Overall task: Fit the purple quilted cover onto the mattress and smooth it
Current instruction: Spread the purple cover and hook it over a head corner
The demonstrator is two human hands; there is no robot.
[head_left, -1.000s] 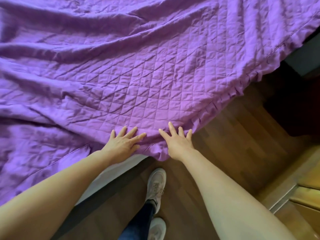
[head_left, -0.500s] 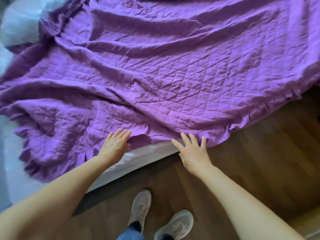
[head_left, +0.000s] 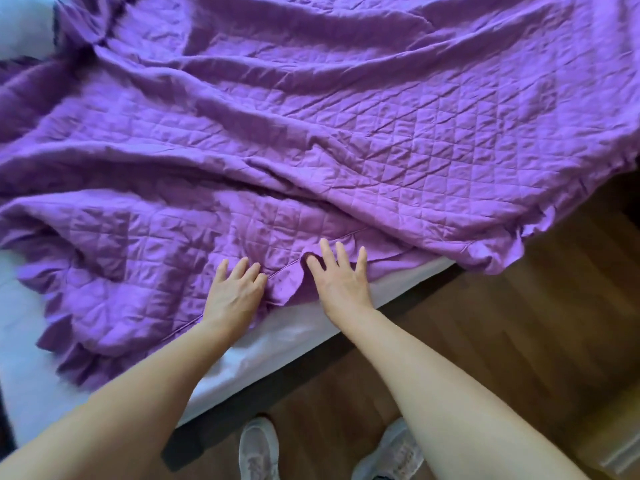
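Note:
The purple quilted cover [head_left: 346, 140] lies rumpled in long folds over the white mattress [head_left: 277, 337]. Its ruffled hem runs along the near edge and hangs past the bed at the right. My left hand [head_left: 233, 296] rests flat on the cover near the hem with fingers spread. My right hand [head_left: 341, 282] lies flat on the hem just to the right, fingers straight, a small fold bunched between the two hands. White mattress shows bare at the lower left and below the hem.
A dark bed frame edge [head_left: 294, 382] runs under the mattress. Wooden floor [head_left: 502, 323] spreads to the right. My two light shoes [head_left: 258, 448] stand by the bed. A white pillow [head_left: 24, 26] sits at the far left corner.
My view has shifted left along the bed. Both hands moved onto the cover's hem and closer together, and more bare mattress shows at the lower left.

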